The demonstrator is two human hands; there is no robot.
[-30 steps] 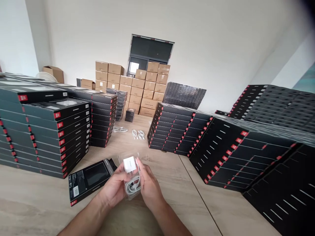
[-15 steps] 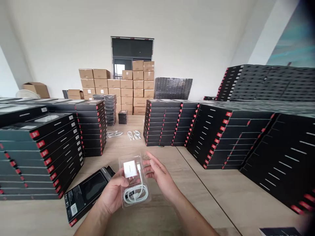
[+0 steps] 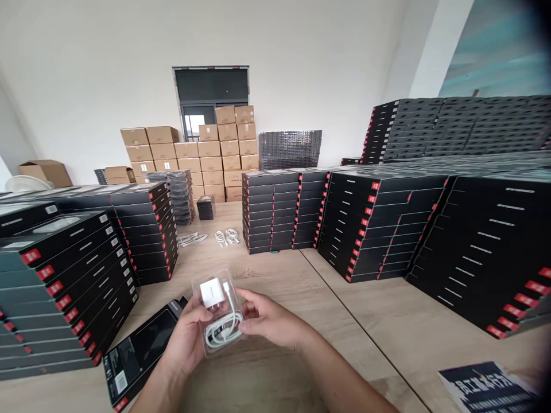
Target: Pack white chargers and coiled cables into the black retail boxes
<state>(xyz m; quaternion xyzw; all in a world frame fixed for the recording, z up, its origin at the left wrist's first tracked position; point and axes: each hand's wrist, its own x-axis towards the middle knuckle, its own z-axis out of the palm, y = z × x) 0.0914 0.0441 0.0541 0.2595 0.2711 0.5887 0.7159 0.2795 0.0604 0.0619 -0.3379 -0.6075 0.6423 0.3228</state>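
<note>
A clear plastic tray [image 3: 199, 348] is held over the table between my hands. In its upper part sits a white charger plug [image 3: 212, 292], and a coiled white charging cable [image 3: 235, 319] fills the lower part. My left hand [image 3: 187, 332] grips the tray's left side, thumb over the edge by the plug. On the right side my right hand [image 3: 264, 318] has closed on the edge, its thumb beside the coiled cable. Left of my hands lies a flat black box [image 3: 144, 350] with a dark front panel; its far end is partly open.
Tall stacks of black boxes [image 3: 73, 287] rise on the left, and more black boxes [image 3: 357, 229] on the right. Loose white cables [image 3: 231, 236] lie further back on the table [image 3: 279, 287]. Brown cartons [image 3: 210, 163] are piled behind. A dark printed sheet [image 3: 486, 387] is at the lower right.
My right hand has moved in and taken hold of the tray's right edge. The whole view has turned slightly right, bringing more of the printed sheet into sight.
</note>
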